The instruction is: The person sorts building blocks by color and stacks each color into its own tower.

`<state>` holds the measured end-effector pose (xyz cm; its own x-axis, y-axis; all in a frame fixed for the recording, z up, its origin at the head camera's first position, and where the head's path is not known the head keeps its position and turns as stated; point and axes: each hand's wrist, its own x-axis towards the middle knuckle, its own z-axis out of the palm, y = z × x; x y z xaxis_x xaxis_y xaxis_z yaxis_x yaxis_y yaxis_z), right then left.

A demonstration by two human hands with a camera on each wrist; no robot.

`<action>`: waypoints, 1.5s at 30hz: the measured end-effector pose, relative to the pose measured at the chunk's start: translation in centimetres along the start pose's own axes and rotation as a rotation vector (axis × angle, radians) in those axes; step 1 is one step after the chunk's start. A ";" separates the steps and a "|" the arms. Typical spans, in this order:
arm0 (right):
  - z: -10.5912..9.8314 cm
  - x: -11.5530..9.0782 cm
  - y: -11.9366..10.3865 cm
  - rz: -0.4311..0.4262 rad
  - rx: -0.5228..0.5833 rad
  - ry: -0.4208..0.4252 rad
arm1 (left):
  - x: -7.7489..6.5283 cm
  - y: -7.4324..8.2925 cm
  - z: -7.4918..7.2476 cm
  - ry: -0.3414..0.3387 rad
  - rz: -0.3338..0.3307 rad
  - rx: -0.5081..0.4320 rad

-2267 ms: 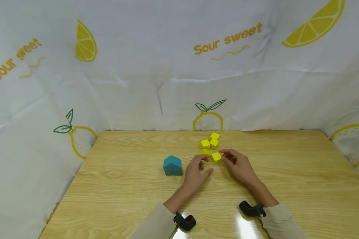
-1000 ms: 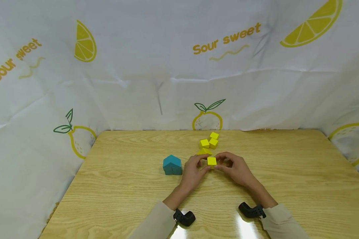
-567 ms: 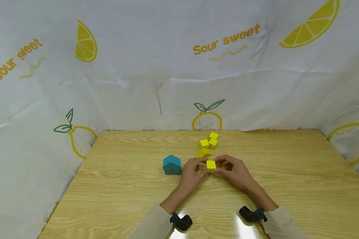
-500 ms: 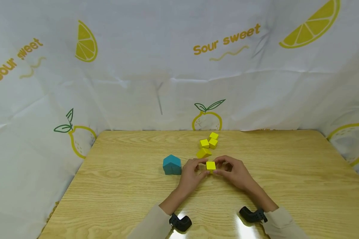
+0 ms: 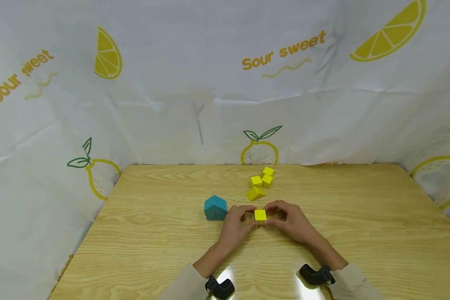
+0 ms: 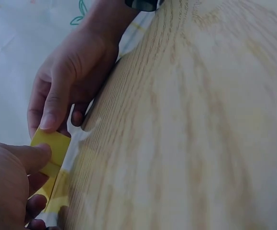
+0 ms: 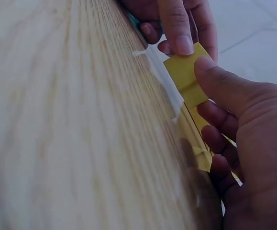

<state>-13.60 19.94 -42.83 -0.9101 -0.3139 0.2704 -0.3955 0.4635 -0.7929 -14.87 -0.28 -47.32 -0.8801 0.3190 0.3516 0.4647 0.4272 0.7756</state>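
Note:
Between the two hands is a yellow cube [image 5: 260,215], low over the wooden table in the head view. My left hand [image 5: 234,227] pinches its left side with thumb and fingers. From the right, my right hand [image 5: 291,223] grips the same cube in the same way. Both thumbs lie on the cube's near face in the left wrist view, where the cube [image 6: 57,146] is partly covered by the left thumb. In the right wrist view the right thumb overlaps the cube [image 7: 186,79]. Just left of my left hand stands a teal house-shaped stack of blocks [image 5: 215,207].
Behind the hands lies a yellow triangular block [image 5: 256,193]. Farther back are three yellow cubes [image 5: 256,181] grouped close together. The wooden table [image 5: 146,241] ends at a white lemon-printed cloth [image 5: 180,104] that rises at the back and both sides.
Over these frames both hands closed in on the yellow cube and drew it nearer and slightly left, away from the triangular block, which turned a little. The teal stack stayed put.

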 end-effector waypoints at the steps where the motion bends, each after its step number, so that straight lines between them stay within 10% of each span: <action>1: 0.0 0.0 -0.1 0.003 -0.003 -0.001 | 0.0 0.0 0.0 -0.001 0.005 0.001; 19: 0.8 0.0 4.0 0.046 -0.049 0.008 | 0.2 0.2 0.7 0.011 0.027 0.121; 45: 0.5 0.5 2.5 0.041 -0.030 0.011 | 0.3 0.4 0.5 0.018 0.002 0.148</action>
<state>-14.99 20.49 -44.96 -0.9269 -0.2849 0.2444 -0.3613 0.5003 -0.7869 -14.94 0.38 -47.17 -0.8801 0.3053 0.3636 0.4746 0.5474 0.6893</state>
